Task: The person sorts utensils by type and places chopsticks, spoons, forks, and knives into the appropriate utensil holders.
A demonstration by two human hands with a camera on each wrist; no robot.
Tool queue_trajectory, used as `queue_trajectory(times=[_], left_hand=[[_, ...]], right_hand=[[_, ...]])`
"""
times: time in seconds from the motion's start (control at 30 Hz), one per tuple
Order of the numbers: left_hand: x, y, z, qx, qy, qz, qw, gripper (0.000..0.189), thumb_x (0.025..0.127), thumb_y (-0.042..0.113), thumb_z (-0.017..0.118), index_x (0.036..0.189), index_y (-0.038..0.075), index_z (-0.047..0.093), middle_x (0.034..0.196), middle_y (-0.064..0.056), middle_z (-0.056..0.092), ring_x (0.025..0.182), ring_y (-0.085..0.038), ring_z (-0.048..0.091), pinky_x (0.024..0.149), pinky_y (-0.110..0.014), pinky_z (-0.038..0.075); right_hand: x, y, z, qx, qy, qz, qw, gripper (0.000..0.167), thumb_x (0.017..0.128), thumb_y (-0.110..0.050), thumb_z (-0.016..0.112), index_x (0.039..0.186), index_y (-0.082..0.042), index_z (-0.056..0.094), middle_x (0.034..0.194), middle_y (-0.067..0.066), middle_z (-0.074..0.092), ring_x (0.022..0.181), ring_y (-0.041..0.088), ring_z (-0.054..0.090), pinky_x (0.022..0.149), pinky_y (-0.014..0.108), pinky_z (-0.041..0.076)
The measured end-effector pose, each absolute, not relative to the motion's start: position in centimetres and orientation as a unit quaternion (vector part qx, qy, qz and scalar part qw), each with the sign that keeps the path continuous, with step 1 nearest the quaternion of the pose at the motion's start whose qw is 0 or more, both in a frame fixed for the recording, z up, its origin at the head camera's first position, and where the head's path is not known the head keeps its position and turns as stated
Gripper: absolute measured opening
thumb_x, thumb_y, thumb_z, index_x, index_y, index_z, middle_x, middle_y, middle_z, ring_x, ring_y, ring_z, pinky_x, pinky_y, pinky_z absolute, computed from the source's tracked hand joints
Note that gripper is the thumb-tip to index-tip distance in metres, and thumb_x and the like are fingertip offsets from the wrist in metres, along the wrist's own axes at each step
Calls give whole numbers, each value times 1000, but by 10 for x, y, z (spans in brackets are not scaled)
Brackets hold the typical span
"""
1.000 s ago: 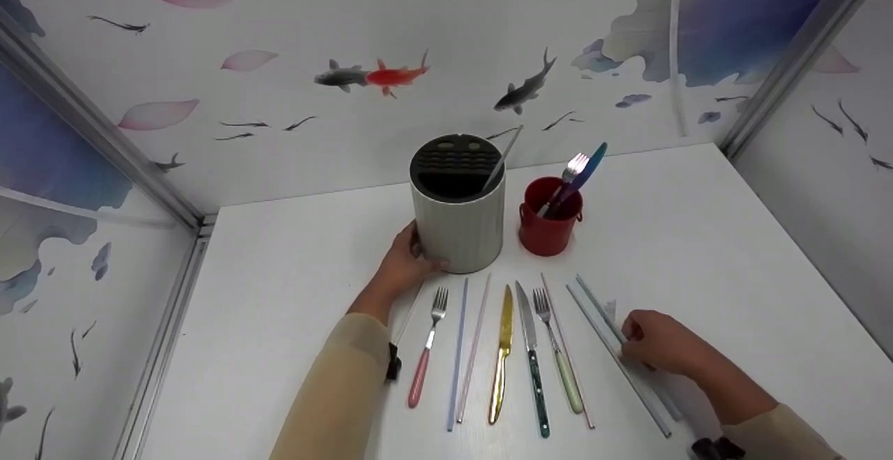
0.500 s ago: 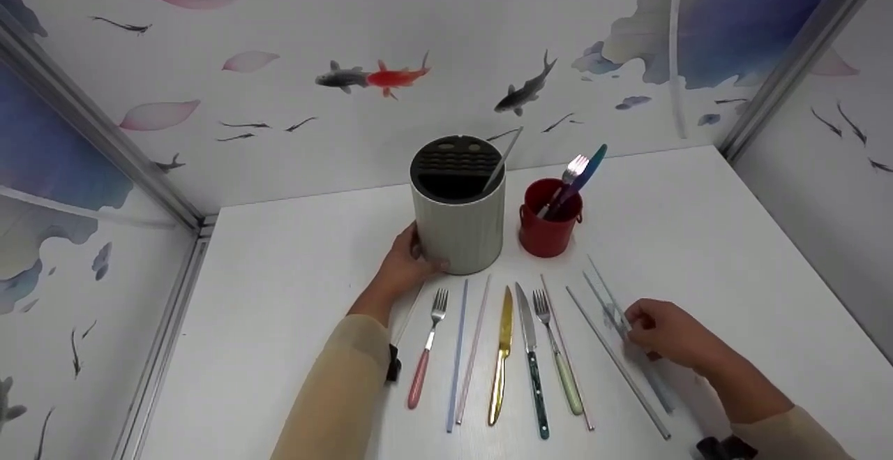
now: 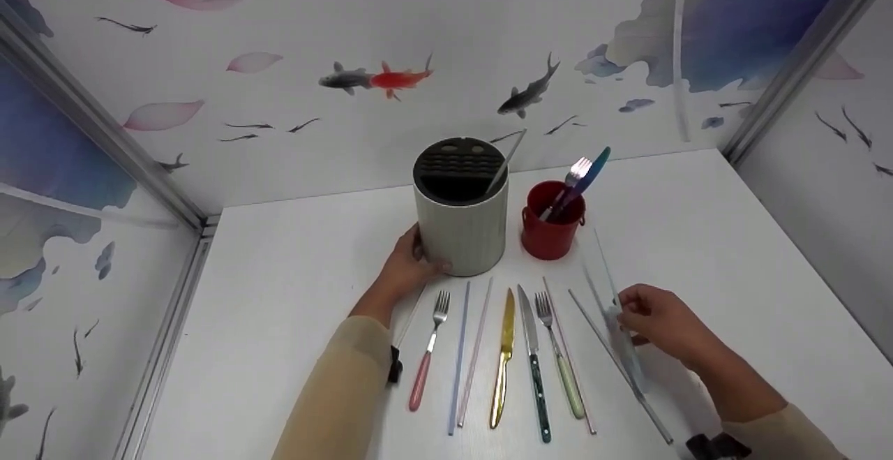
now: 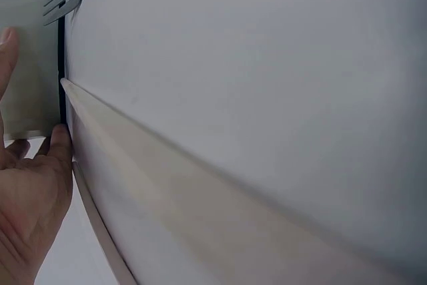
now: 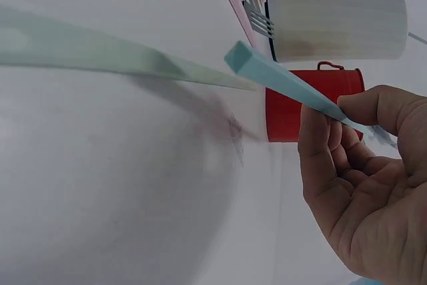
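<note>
My right grip (image 3: 659, 324) pinches a stick (image 5: 283, 83) partway along, probably for control; my left grip (image 3: 404, 264) clasps the canister (image 3: 464, 236), perhaps steadying it.

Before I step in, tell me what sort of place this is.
Probably a small booth for tabletop work, though its exact use is unclear. A white table sits against a printed wall panel with painted fish, and a metal corner strip edges the enclosure.
</note>
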State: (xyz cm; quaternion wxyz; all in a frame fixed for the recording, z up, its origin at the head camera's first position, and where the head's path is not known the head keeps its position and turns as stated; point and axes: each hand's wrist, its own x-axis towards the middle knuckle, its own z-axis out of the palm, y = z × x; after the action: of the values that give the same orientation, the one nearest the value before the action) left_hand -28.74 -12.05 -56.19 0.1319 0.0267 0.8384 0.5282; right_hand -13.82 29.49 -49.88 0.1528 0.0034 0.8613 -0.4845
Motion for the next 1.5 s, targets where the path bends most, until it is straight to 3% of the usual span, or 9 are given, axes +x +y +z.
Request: queue_trajectory(times=[0.53, 0.83, 1.17, 1.5], left_hand=[[-287, -120, -564, 22, 835, 532, 135, 113, 81, 34, 90, 167, 21, 18, 172, -5, 28, 159, -26, 28, 129, -42, 26], [-288, -121, -563, 25, 840, 526, 133, 113, 82, 37, 89, 167, 20, 17, 172, -6, 27, 159, -27, 28, 129, -43, 26], [-288, -117, -562, 25, 831, 540, 133, 114, 80, 33, 91, 167, 20, 19, 170, -6, 30, 158, -26, 31, 128, -39, 28], [-286, -120, -563, 21, 837, 531, 133, 114, 80, 36, 90, 167, 21, 18, 171, -5, 29, 158, -25, 31, 129, -39, 28]], right_hand=[[-157, 261, -472, 7, 851, -519, 82, 25, 103, -12, 61, 124, 0, 57, 107, 18, 63, 94, 23, 66, 77, 26, 62], [-172, 241, -450, -5, 827, -559, 63, 26, 105, -17, 61, 125, -2, 56, 110, 20, 62, 94, 22, 69, 82, 28, 64], [-184, 222, -427, -39, 790, -611, 38, 25, 104, -17, 62, 124, -2, 57, 108, 15, 61, 98, 23, 68, 84, 32, 64], [-200, 192, -398, -42, 746, -664, -24, 26, 103, -17, 65, 125, -5, 57, 109, 12, 63, 99, 20, 67, 86, 27, 63]])
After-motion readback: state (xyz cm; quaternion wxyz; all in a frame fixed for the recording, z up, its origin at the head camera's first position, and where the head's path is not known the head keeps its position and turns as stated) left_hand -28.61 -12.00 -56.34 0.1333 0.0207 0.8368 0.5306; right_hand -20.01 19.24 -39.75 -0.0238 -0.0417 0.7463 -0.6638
